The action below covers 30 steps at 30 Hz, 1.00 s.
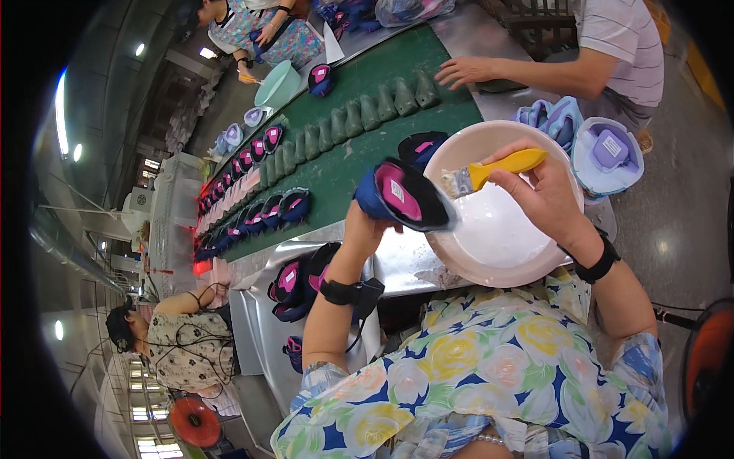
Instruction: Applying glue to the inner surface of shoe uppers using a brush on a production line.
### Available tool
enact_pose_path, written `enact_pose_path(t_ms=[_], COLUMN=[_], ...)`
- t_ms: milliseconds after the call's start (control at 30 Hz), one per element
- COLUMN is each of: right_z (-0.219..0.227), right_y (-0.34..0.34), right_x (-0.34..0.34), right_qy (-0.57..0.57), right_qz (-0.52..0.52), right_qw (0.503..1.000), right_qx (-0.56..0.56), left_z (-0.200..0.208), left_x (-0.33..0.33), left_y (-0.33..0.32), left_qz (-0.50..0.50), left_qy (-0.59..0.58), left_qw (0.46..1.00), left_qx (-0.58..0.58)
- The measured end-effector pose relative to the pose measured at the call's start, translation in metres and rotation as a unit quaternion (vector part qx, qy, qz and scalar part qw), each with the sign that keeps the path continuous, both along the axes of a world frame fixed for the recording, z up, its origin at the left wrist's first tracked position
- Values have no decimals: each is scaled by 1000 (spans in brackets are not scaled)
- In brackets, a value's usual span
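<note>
My left hand (364, 231) grips a navy and black shoe upper (409, 197) with a pink lining and a white label, its black edge tilted toward the basin. In my right hand (549, 193) is a paintbrush (511, 164) with a yellow handle. Its pale bristles point left, close to the shoe upper's edge; whether they touch I cannot tell. Below the brush stands a wide whitish basin (489, 282) with white liquid inside. Another dark shoe upper (419, 147) lies just behind the held one, partly hidden.
A green conveyor belt (348, 170) carries rows of grey-green shoe lasts (368, 112) and dark uppers (294, 205). Lavender uppers (609, 154) sit right of the basin; more dark uppers (289, 281) lie by my left forearm. A co-worker's hand (463, 71) reaches over the belt's far side.
</note>
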State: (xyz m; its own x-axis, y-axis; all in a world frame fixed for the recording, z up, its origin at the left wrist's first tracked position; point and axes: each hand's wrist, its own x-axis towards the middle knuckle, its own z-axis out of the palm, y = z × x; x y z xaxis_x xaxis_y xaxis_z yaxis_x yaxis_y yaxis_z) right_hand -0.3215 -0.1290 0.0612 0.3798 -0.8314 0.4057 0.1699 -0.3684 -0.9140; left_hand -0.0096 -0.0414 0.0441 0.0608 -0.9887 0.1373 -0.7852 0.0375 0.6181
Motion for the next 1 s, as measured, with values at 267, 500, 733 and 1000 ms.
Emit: enact_pose_path(t_ms=[267,500,733,1000], right_z=[15,13,17,12], right_y=[4,-7,-11,-14], right_x=[25,14,-19,-8], right_qy=[2,121,195,175], right_qz=[90,58,85,116], right_qw=[958,969,975,915], right_qx=[-273,-206,-66,-344], left_z=[4,-22,-18,-3], left_x=[-91,-67,-53,-46], left_y=[12,15,12,-1], left_qz=[134,-37,-32,-61], left_qy=[701,718,637,546], left_qw=[628,654,756,831], left_qx=[309,236,147,94])
